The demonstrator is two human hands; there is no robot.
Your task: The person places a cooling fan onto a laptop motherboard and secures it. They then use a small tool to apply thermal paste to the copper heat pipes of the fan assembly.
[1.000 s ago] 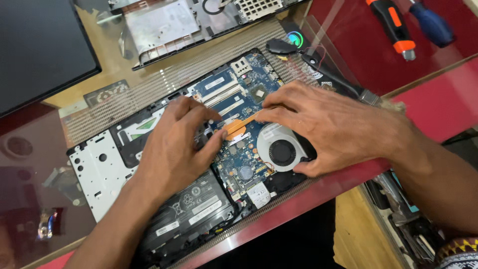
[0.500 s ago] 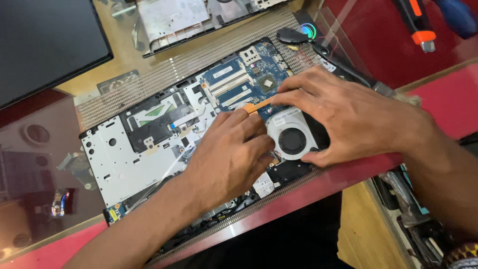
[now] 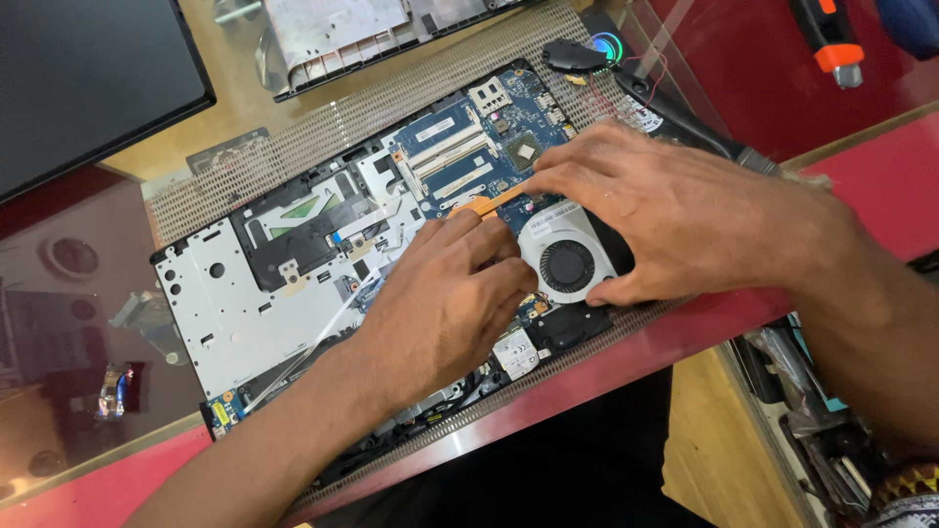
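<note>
Two hands are laid on an opened laptop base (image 3: 293,293), which rests on a mesh mat (image 3: 323,127) at the near edge of the desk (image 3: 880,186). The left hand (image 3: 440,303) is spread palm-down over the middle of the blue circuit board (image 3: 489,147), fingers loosely bent and closed on nothing, apparently so that the base is kept from sliding. The right hand (image 3: 675,215) is draped over the round cooling fan (image 3: 567,266), its thumb set against the fan's near rim. Its fingertips are pressed to a thin orange strip (image 3: 489,203) that lies just beyond the fan; whether the strip is pinched or only pushed cannot be told. The fan sits at the near right corner of the base, just beside the left fingertips, and seems to be steadied in its seat by this hold.

Much of the board and the fan's right side are hidden by the hands. To the left, the bare silver metal frame (image 3: 235,313) of the base is exposed. Farther off, a small black part with a glowing ring (image 3: 606,47) lies at the mat's far edge. A detached grey cover panel (image 3: 362,29) lies beyond the mat, with a dark screen (image 3: 88,68) at far left. An orange-and-black screwdriver (image 3: 831,39) is left on the red surface at far right, well apart from both hands.
</note>
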